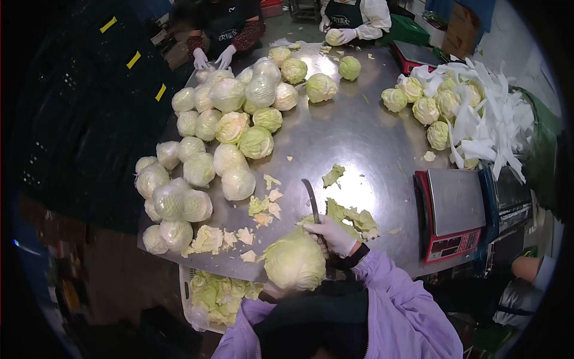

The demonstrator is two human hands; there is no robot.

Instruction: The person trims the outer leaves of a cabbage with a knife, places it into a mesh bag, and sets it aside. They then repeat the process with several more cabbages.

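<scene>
A pale green head of cabbage (295, 261) is held at the near edge of the steel table, close to my body. My left hand (274, 291) supports it from below and the left, with its fingers mostly hidden behind the cabbage. In a white glove, my right hand (332, 236) is closed around a knife (311, 199) at the cabbage's upper right. The curved dark blade points up and away from me. Loose cabbage leaves (353, 218) lie just beyond the right hand, and leaf scraps (208, 239) lie to the left.
Many wrapped cabbages (198, 169) crowd the table's left side. Bare cabbages and white foam netting (487, 113) are piled at the right, behind a red scale (457, 203). A basket of leaves (218, 299) stands below the near edge. Two people work across the table (341, 128).
</scene>
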